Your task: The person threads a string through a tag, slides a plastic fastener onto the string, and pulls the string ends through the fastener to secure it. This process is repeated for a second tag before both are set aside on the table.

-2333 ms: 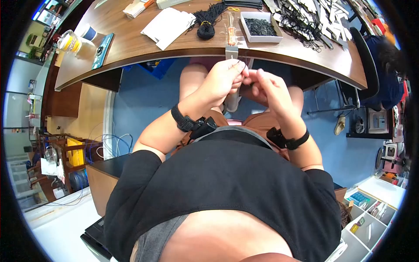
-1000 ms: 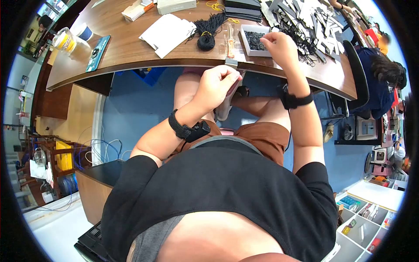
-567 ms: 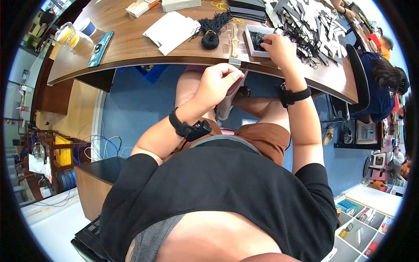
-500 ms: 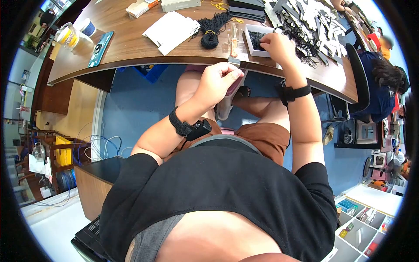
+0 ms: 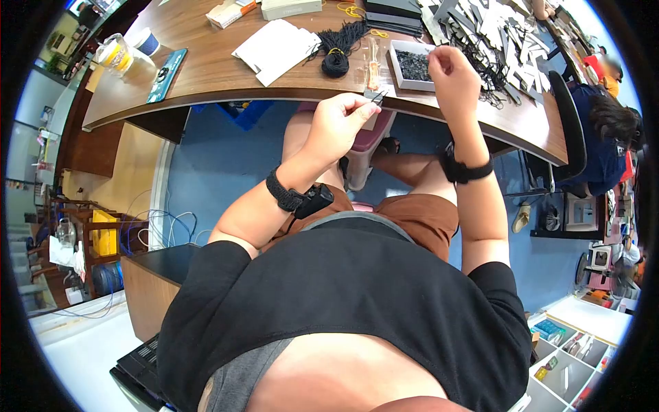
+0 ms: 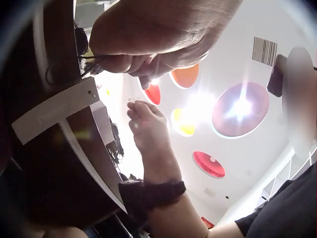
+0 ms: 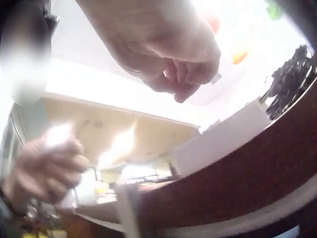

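Observation:
My left hand pinches a thin black cord between thumb and fingertips, just in front of the table edge. In the left wrist view dark strands of this cord stick out past the fingers, close to a grey strip with a small hole at the table edge. Over the right side of a white box is my right hand, fingers curled. A small pale piece shows at its fingertips in the right wrist view; I cannot tell its kind. Many small dark pieces lie in the box.
A tied bundle of black cords and white sheets lie on the table. An orange-handled tool lies behind the left hand. Black and white strips are heaped at right. A jar stands far left.
My right hand left the left hand, reached to the white box, dipped its fingers among the dark pieces and has now lifted slightly right. My left hand has stayed near the table edge.

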The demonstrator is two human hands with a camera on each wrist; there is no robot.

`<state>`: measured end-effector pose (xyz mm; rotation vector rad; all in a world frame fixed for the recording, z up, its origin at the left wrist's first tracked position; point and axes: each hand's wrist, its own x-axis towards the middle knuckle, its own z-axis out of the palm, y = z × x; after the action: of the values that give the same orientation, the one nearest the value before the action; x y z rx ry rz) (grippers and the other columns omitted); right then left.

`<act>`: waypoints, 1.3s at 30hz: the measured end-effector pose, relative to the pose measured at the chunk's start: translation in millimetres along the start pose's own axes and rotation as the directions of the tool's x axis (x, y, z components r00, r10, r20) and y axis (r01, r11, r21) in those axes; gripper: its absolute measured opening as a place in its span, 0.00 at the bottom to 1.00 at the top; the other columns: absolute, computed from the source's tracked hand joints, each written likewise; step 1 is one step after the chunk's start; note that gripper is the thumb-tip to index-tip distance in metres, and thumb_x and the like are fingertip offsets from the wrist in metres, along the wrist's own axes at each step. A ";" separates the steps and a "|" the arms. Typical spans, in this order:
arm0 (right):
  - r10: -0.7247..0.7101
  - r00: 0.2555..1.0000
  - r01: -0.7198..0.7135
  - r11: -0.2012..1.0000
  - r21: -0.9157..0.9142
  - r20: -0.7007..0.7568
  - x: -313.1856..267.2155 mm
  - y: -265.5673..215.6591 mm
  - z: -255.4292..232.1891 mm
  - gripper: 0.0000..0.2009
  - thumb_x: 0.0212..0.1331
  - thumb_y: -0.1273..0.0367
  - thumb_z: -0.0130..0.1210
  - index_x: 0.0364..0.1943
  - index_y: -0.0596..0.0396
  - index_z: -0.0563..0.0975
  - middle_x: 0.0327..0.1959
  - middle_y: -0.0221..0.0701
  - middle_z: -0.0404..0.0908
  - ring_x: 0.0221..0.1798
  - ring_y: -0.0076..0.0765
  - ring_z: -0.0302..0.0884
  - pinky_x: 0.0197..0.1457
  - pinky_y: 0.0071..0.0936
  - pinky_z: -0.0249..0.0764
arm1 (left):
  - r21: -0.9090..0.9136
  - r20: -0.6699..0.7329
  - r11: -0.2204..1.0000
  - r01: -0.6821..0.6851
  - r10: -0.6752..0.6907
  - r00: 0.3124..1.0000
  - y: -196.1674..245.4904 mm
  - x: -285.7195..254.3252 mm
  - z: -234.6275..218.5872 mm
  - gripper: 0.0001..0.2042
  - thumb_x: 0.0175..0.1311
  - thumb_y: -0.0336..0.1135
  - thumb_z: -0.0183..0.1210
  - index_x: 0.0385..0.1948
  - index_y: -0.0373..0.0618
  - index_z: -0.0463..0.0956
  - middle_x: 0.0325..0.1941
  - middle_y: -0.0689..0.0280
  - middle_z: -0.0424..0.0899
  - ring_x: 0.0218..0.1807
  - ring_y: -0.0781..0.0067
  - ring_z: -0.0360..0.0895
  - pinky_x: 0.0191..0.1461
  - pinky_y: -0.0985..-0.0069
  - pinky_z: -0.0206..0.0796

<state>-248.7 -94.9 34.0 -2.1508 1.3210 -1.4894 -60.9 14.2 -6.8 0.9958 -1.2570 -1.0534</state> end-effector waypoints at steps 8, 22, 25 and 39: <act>0.216 0.968 -0.235 0.959 0.159 0.129 -10.2 23.4 8.4 0.04 0.55 0.75 0.55 0.34 0.60 0.78 0.27 0.28 0.81 0.27 0.18 0.75 0.33 0.15 0.71 | 0.021 0.005 1.000 0.007 -0.007 1.000 3.2 3.0 3.1 0.09 0.64 0.33 0.55 0.33 0.36 0.78 0.31 0.69 0.80 0.33 0.86 0.71 0.39 0.85 0.64; 0.128 0.705 -0.709 0.130 0.693 0.698 -47.4 -43.8 -21.4 0.16 0.57 0.75 0.55 0.49 0.58 0.67 0.30 0.37 0.80 0.26 0.21 0.71 0.31 0.14 0.69 | 0.112 0.033 0.988 -0.102 0.098 0.995 18.6 -5.3 2.9 0.06 0.61 0.29 0.57 0.33 0.35 0.78 0.29 0.67 0.81 0.31 0.85 0.72 0.37 0.83 0.65; 0.140 0.673 -0.739 0.100 0.666 0.726 -46.5 -45.7 -21.4 0.15 0.58 0.76 0.55 0.48 0.58 0.67 0.30 0.37 0.80 0.26 0.21 0.71 0.31 0.14 0.69 | 0.097 0.027 0.990 -0.102 0.100 0.995 19.6 -6.0 4.1 0.06 0.61 0.29 0.57 0.33 0.35 0.78 0.30 0.66 0.81 0.32 0.84 0.72 0.37 0.83 0.66; 0.101 0.624 -0.780 0.013 0.626 0.775 -51.0 -46.0 -16.3 0.12 0.58 0.75 0.55 0.45 0.56 0.69 0.30 0.36 0.80 0.26 0.21 0.72 0.30 0.14 0.70 | 0.065 0.041 0.990 -0.123 0.121 0.992 15.6 -7.1 2.2 0.06 0.60 0.28 0.57 0.33 0.35 0.78 0.30 0.65 0.81 0.33 0.81 0.74 0.39 0.82 0.67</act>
<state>-241.6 -24.7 36.7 -0.8599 0.4235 -0.7955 -62.3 24.8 6.8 0.9412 -1.3737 -0.9440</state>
